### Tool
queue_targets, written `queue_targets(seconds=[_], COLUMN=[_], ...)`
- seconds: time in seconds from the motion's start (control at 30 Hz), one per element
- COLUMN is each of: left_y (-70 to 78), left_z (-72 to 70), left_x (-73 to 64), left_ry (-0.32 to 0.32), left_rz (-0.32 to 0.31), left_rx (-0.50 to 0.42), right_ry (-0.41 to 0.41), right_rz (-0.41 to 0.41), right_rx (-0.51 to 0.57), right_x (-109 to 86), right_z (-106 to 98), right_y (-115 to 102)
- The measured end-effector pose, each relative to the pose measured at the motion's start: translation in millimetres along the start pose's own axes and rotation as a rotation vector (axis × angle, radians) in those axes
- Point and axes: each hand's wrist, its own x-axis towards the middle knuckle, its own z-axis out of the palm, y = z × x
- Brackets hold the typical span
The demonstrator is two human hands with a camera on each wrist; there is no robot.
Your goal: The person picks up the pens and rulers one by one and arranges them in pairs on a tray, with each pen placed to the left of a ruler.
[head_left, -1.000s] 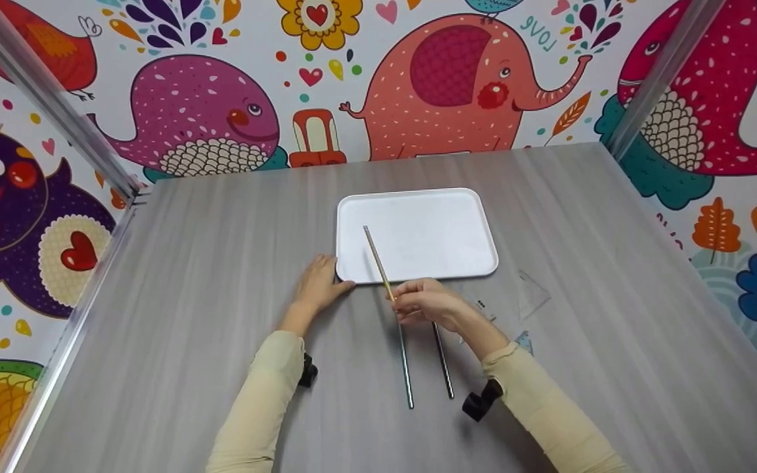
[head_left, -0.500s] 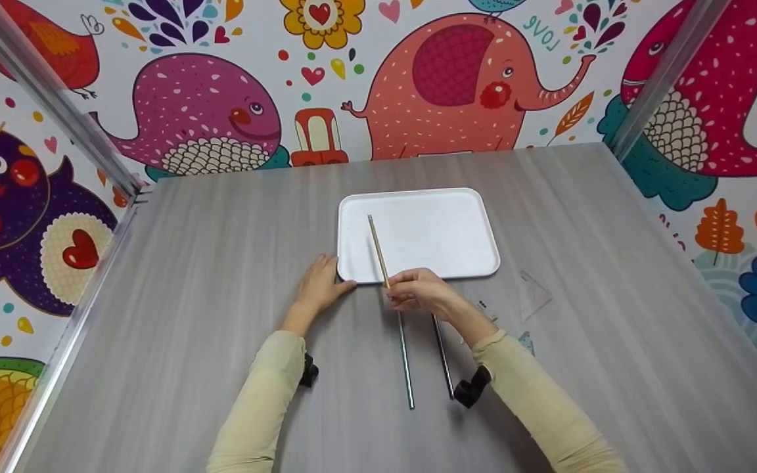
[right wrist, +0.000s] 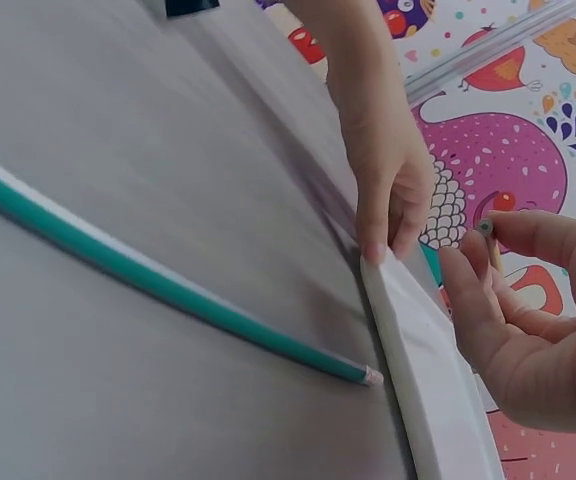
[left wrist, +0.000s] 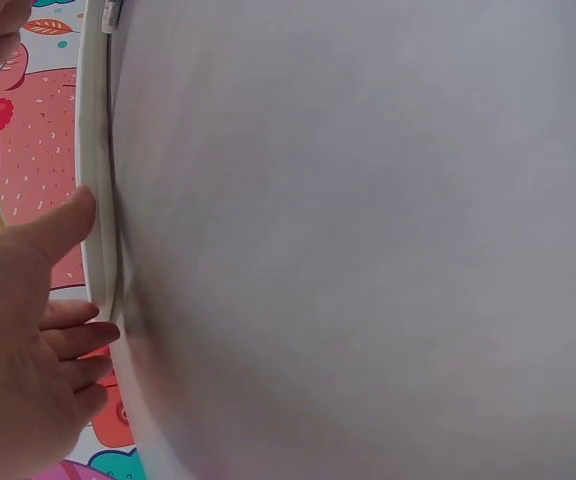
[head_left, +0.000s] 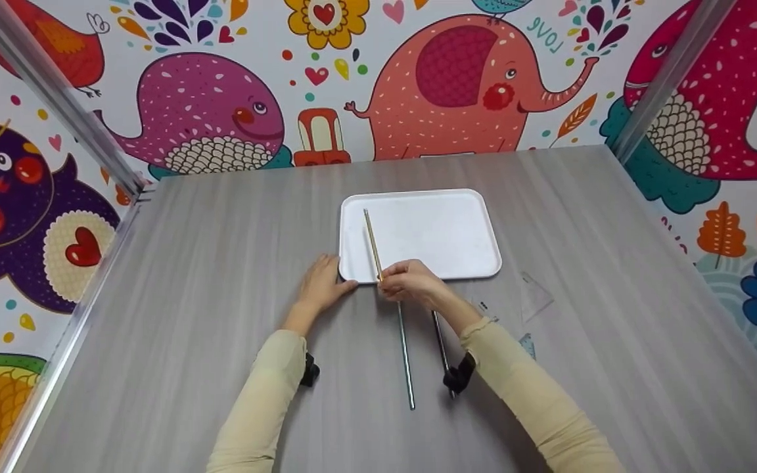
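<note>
A gold-coloured pencil [head_left: 372,240] is pinched between the thumb and fingers of my right hand [head_left: 412,282]. It slants over the left part of a white tray [head_left: 437,236]; in the right wrist view the near end of the pencil [right wrist: 485,227] pokes out at the fingertips. At the tray's near left corner rests my left hand [head_left: 321,286], thumb on the front rim and fingers along the side, loosely bent in the left wrist view. On the table below my right hand lie a green pencil [head_left: 406,361] and a dark pencil [head_left: 440,341], the latter partly covered by the wrist camera.
Right of my right hand lie a clear triangular set square [head_left: 536,299], a small bluish piece [head_left: 527,345] and a transparent piece with dark marks [head_left: 485,307], partly hidden by the arm. Printed walls stand behind the grey table [head_left: 240,230] and on both sides.
My right hand has moved forward and slightly left with the gold-coloured pencil, which reaches farther over the tray. My left hand stays at the tray's corner.
</note>
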Motion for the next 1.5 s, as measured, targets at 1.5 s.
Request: queue_targets(seconds=[1.5], left_y=[1.1], left_z=[2.1], left_x=[-1.6], left_ry=[0.003], left_rz=[-0.01], left_rx=[0.009], right_ry=[0.178], right_rz=[-0.003], right_rx=[-0.146], right_x=[70.4], right_z=[9], right_y=[-16])
